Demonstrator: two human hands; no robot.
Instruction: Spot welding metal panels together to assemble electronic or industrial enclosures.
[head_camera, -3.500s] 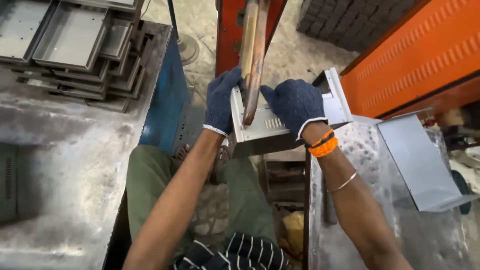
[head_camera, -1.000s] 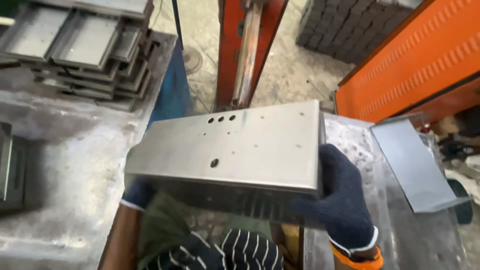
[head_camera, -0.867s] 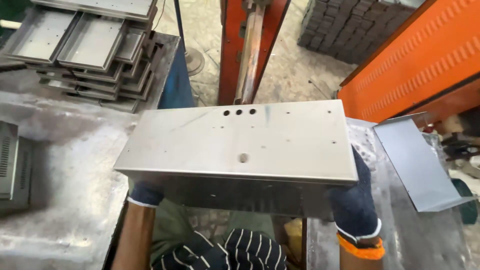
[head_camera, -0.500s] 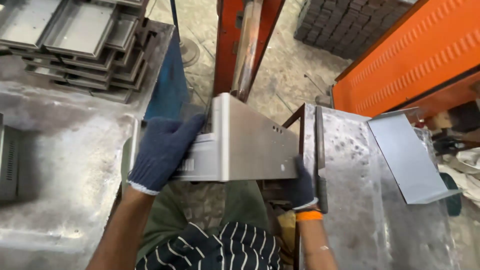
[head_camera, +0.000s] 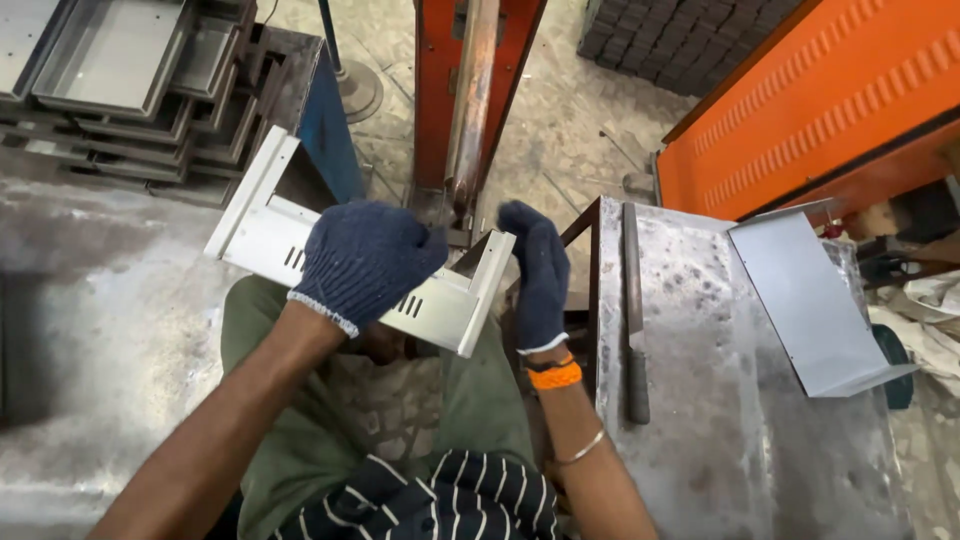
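Bent metal panel (head_camera: 440, 310) tilted, left hand (head_camera: 365, 255) fingers clamped over it, right hand (head_camera: 538, 270) flat against its end.

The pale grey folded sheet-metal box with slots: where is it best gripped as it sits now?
Probably by the two short ends of the pale grey folded sheet-metal box, one hand from each side. Its turned-up flanges give broad flats; the gloved left hand and gloved right hand sit there.
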